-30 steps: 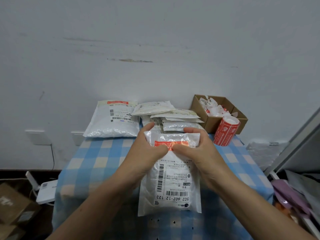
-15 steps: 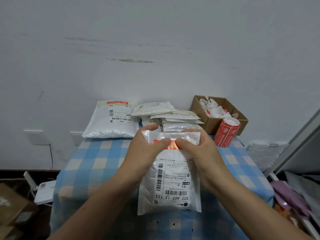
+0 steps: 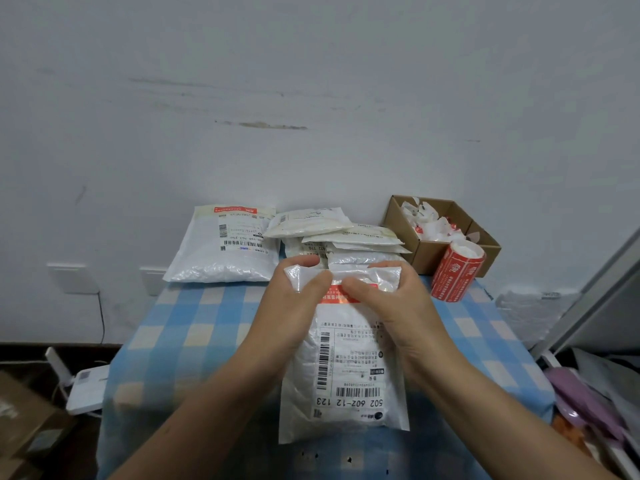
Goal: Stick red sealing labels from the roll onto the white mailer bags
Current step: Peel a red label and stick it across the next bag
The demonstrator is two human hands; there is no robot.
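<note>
A white mailer bag [image 3: 346, 368] with a printed shipping label lies in front of me on the checked tablecloth. Its top end is lifted and folded towards me. My left hand [image 3: 289, 306] and my right hand [image 3: 391, 306] grip that top end from both sides, thumbs pressing on a red sealing label [image 3: 337, 295] stuck across the fold. The red label roll [image 3: 455, 271] stands tilted at the back right, apart from both hands.
A big white mailer with a red label [image 3: 221, 247] lies at the back left. A stack of several white mailers [image 3: 339, 237] sits behind my hands. A cardboard box [image 3: 429, 254] of crumpled backing paper is at the back right. The table [image 3: 180, 327] edge drops off on both sides.
The bag's top end has risen and folded further towards me. Both thumbs have slid closer together over the red label, hiding more of it.
</note>
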